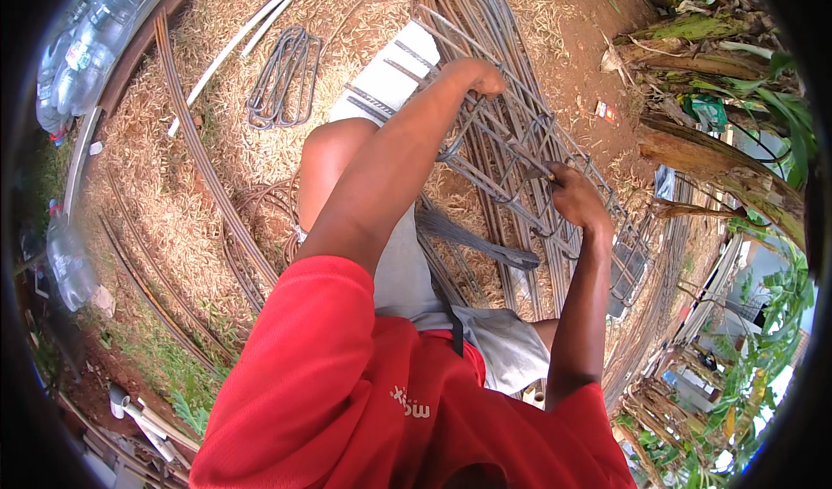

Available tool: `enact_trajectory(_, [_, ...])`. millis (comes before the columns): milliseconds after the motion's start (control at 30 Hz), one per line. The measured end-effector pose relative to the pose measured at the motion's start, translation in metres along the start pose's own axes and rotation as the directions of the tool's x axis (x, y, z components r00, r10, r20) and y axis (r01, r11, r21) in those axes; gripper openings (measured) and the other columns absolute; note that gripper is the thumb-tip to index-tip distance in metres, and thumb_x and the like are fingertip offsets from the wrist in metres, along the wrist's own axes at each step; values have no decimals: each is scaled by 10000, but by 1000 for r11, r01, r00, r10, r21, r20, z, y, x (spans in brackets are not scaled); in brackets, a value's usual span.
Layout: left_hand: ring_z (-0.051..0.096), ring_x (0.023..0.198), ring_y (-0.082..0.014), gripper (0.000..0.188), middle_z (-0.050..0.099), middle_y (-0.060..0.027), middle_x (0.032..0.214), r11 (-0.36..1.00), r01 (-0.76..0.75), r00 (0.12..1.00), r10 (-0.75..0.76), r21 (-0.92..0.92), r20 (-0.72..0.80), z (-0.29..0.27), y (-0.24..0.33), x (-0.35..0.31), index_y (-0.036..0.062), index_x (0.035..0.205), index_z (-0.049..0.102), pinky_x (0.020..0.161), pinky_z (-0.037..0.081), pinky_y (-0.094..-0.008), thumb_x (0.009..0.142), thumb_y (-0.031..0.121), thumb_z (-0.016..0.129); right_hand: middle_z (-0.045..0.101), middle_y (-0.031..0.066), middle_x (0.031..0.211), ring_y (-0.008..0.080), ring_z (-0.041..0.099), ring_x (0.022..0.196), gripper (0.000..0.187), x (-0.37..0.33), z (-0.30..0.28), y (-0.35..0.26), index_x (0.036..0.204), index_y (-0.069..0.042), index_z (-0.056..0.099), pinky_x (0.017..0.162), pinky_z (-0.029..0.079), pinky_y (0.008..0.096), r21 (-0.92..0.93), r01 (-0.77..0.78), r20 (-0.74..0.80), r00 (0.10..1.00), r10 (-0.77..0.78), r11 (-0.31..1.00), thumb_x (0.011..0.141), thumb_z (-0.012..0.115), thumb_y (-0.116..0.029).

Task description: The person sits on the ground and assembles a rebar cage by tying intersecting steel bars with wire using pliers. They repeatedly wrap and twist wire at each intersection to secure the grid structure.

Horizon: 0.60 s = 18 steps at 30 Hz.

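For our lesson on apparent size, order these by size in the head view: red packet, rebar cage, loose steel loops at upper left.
1. Rebar cage
2. Loose steel loops
3. Red packet, smallest by far

Steel cage (505,197) between left hand (483,80) and right hand (579,196): dull grey
Panel (420,44) beside left hand: white
Shirt (329,316) below both hands: red, white lettering (411,404)

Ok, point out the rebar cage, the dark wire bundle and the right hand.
Rebar cage (500,197): head view, on the long bar along its near side.
Dark wire bundle (475,239): head view, about midway along its strands.
Right hand (579,200): head view, on the back of the hand.
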<state>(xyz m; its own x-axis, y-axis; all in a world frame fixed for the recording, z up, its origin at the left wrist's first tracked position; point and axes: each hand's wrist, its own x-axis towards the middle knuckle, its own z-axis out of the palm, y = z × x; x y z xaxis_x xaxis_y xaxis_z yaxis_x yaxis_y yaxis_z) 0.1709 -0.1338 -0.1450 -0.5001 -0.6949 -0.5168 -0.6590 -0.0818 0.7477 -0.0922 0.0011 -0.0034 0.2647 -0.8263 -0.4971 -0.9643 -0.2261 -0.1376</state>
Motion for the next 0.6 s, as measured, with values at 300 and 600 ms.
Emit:
enact_trajectory(300, [681,824,-378,350,702,-266,1083,1000,11,999,-11,-9,-37,-4,0,-4,-84,1009,736,767,544,-532,769,79,541,729,233,1312,408,699,1230,502,60,-34,-64,1401,-146,693,1079,538,537,-301,27,135,991,15,953,913,577,-125])
enact_trajectory(600, [652,807,-349,333,703,-254,1033,997,22,999,-24,-68,-26,-8,4,-18,-26,982,753,765,519,-507,764,129,555,786,220,1080,387,767,1002,394,92,-60,-87,1270,-53,715,884,609,506,-335,67,257,966,23,940,975,563,-266])
